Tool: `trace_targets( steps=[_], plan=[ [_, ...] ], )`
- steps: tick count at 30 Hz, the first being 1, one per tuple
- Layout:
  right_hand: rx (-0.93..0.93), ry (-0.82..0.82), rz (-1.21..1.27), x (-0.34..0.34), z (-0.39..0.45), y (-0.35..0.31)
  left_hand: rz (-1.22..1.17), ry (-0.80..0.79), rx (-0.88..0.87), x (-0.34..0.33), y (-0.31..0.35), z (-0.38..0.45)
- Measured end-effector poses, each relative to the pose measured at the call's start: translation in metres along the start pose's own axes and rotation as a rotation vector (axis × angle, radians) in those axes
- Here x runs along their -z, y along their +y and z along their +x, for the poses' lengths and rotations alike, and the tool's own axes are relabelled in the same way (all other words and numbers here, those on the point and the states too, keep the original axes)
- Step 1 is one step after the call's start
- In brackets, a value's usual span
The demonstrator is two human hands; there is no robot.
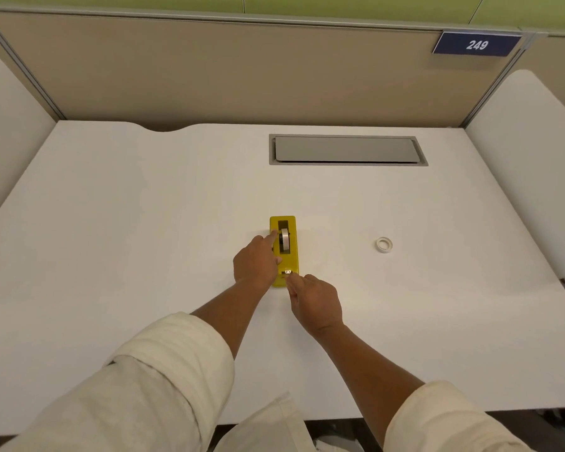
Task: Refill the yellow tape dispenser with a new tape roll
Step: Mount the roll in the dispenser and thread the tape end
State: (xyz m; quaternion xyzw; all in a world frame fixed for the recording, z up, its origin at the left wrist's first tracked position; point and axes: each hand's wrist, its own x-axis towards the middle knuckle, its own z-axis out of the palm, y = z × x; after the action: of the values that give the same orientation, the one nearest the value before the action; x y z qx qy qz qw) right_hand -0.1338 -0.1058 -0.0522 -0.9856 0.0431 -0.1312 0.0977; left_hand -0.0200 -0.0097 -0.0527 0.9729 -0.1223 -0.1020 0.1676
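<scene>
The yellow tape dispenser (292, 252) lies lengthwise in the middle of the white desk (144, 223), its cutter end towards me. A tape roll (285, 239) sits upright in its well. My left hand (256, 264) rests against the dispenser's left side, its index finger stretched to the roll. My right hand (315, 300) is at the near end, thumb and fingers pinched together just below the cutter; whether they grip the tape end I cannot tell. A second small tape ring (384, 244) lies flat on the desk, well to the right of both hands.
A grey cable hatch (346, 151) is set into the desk behind the dispenser. Beige partition walls close off the back and sides, with a blue sign reading 249 (477, 44) at the top right. The desk's front edge runs just above my sleeves.
</scene>
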Motion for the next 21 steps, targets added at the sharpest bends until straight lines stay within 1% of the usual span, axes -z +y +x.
trace_targets(
  steps=[6, 9, 11, 12, 18, 21],
  plan=[
    [0.000, 0.021, 0.088, -0.004, -0.004, 0.000, -0.010, 0.002, 0.008, 0.001, 0.001, -0.001],
    [-0.138, 0.021, 0.162, -0.005, 0.000, 0.001, -0.011, -0.001, 0.005, 0.001, 0.000, 0.000],
    [-0.236, -0.023, 0.224, -0.005, 0.006, 0.002, -0.010, -0.003, 0.005, 0.001, 0.000, 0.000],
    [-0.250, -0.037, 0.244, -0.006, 0.008, 0.003, -0.010, -0.006, 0.005, 0.000, 0.000, 0.000],
    [-0.235, -0.154, 0.215, -0.010, 0.017, 0.012, -0.017, -0.016, 0.015, 0.000, 0.000, 0.001],
    [-0.231, -0.164, 0.221, -0.012, 0.019, 0.015, -0.016, -0.016, 0.018, -0.001, 0.000, 0.001]
  ],
)
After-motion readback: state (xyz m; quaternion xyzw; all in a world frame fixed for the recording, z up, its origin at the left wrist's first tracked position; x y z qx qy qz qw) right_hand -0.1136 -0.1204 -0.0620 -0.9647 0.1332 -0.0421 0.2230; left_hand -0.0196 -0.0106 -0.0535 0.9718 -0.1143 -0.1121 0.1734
